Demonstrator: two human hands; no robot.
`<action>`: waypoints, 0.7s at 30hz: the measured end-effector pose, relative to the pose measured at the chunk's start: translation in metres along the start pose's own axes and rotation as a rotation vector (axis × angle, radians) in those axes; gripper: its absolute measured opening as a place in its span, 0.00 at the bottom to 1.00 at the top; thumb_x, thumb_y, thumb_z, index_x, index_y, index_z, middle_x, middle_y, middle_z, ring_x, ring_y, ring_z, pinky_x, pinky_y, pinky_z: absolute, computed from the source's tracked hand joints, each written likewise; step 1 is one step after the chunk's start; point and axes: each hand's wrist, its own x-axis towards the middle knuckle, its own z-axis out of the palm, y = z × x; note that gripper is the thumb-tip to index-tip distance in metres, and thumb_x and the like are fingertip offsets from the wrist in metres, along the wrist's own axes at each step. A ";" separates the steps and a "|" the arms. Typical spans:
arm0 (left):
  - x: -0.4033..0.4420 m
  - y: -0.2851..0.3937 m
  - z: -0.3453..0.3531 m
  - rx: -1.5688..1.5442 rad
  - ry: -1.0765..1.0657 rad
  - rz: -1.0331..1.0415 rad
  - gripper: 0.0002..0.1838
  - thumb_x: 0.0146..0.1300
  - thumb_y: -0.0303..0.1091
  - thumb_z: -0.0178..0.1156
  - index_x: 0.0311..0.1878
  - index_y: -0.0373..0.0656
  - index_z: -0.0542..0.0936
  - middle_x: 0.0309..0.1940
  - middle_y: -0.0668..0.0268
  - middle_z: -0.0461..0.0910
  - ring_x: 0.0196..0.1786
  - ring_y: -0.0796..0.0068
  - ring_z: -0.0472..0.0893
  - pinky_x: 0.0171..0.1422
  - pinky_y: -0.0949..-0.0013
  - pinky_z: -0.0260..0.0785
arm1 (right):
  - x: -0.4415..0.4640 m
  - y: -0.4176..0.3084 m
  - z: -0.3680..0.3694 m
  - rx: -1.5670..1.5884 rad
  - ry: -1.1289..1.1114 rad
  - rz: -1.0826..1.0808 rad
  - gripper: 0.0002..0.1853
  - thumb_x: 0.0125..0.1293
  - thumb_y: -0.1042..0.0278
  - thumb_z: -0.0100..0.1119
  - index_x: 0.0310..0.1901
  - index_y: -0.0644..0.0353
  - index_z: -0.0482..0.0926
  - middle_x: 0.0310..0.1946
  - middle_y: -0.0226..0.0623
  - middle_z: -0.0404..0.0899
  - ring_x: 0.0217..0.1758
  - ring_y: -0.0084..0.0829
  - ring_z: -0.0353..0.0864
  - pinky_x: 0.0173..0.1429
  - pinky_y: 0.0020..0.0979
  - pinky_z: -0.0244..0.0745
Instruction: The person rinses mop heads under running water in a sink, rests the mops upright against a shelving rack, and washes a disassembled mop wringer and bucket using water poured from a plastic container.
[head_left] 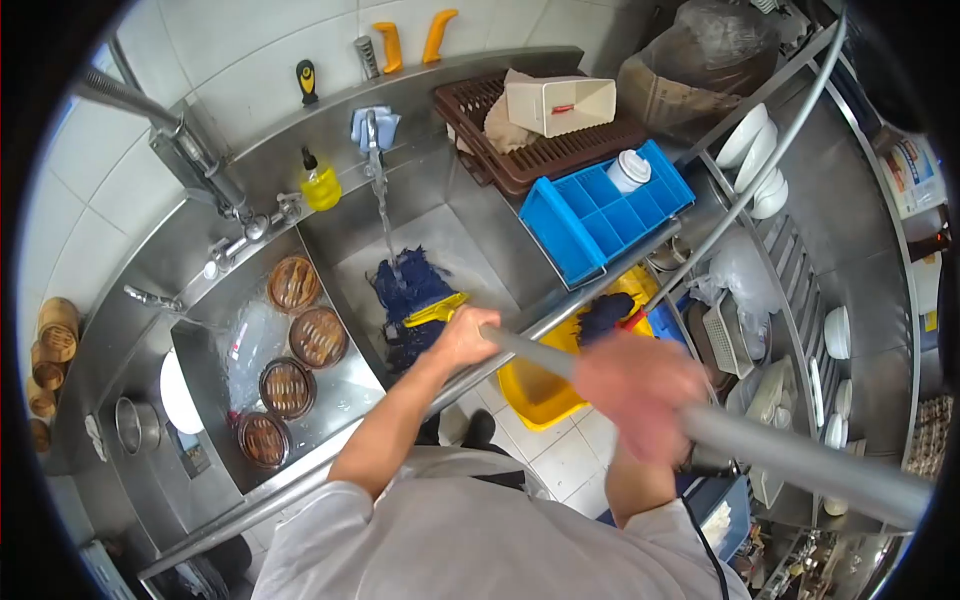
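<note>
A mop with dark blue strands (pixel 405 300) and a yellow head clamp (pixel 437 310) lies in the right basin of the steel sink (pixel 470 235). Water from the tap (pixel 375 150) runs onto its strands. My left hand (pixel 466 336) is closed round the grey mop handle (pixel 535 353), just above the clamp. Further up, my right hand (pixel 640 385) is wrapped round the same handle, smeared by motion. The handle slants across to the lower right.
Several round brown wooden lids (pixel 318 338) sit in the left basin. Beside the sink are a blue divided box (pixel 610 210) and a brown rack (pixel 560 160). A yellow bucket (pixel 530 385) with dark blue cloth stands on the floor. Dish shelves (pixel 780 250) are at right.
</note>
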 end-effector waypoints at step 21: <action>-0.023 -0.007 0.012 -0.213 0.646 0.234 0.08 0.49 0.30 0.65 0.21 0.39 0.76 0.23 0.48 0.78 0.27 0.46 0.79 0.34 0.57 0.72 | -0.028 0.030 0.001 0.597 0.076 0.080 0.21 0.72 0.66 0.57 0.21 0.56 0.62 0.18 0.26 0.70 0.21 0.22 0.67 0.25 0.28 0.63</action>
